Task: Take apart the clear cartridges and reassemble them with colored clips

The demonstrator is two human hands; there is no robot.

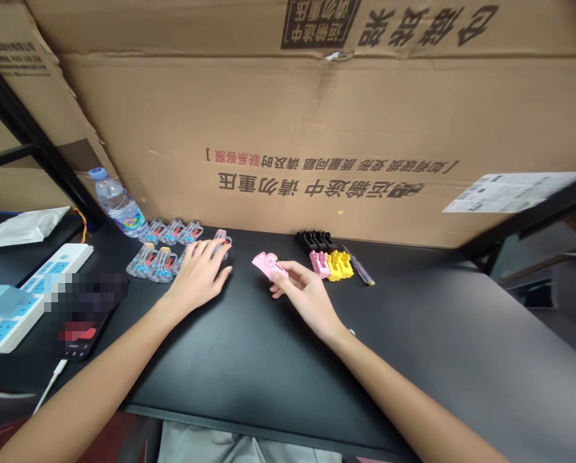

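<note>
My right hand (307,299) pinches a pink plastic part (269,262) with a round boss on it, held over the black table. With fingers spread, my left hand (198,273) reaches over the clear plastic assemblies at the left. Its fingertips are close to a clear assembly with a pink top (224,243); whether they touch it I cannot tell. Several more clear assemblies (162,265) with red and blue inner parts lie in two rows beside that hand, some partly hidden by it. Beyond my right hand stand pink parts (319,263), yellow parts (340,265) and black parts (314,240).
A screwdriver-like tool (360,267) lies right of the yellow parts. A water bottle (119,202) leans at the back left, near a white power strip (37,299) and a phone (88,328) on a cable. A tall cardboard sheet (278,116) borders the table's back.
</note>
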